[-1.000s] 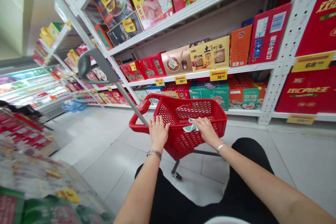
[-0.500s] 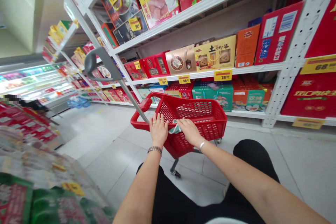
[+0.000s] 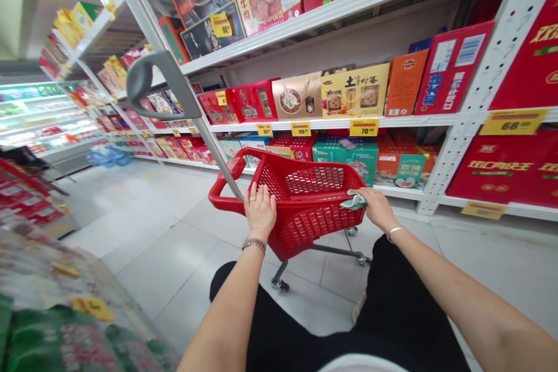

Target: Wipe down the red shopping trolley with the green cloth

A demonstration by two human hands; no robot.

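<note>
Item one: small pale-green and white cloth (image 3: 355, 202), crumpled, at the right end of the near rim of a red basket (image 3: 309, 226); it lies at nine o'clock of the right hand, touching its fingers, and at three o'clock of the left hand, well apart from it.
Item two: right hand (image 3: 378, 209), closed on the cloth, fingers bent at the rim; silver bangle (image 3: 394, 233) at the wrist, five o'clock of the knuckles.
Item three: left hand (image 3: 260, 209), laid flat on the near rim toward its left end, fingers extended, grasping nothing visible; metal-banded watch or bracelet (image 3: 254, 243) at six o'clock; underside of the palm hidden.
Item four: red basket, perforated walls, on a wheeled grey frame; near castor (image 3: 279, 285) at seven o'clock of the basket.
Item five: grey handle (image 3: 138, 84) on a slanting pole, eleven o'clock of the left hand.
Item six: white shelving (image 3: 322, 126), twelve o'clock of the basket, bearing a yellow carton (image 3: 355, 84) at one o'clock.
</note>
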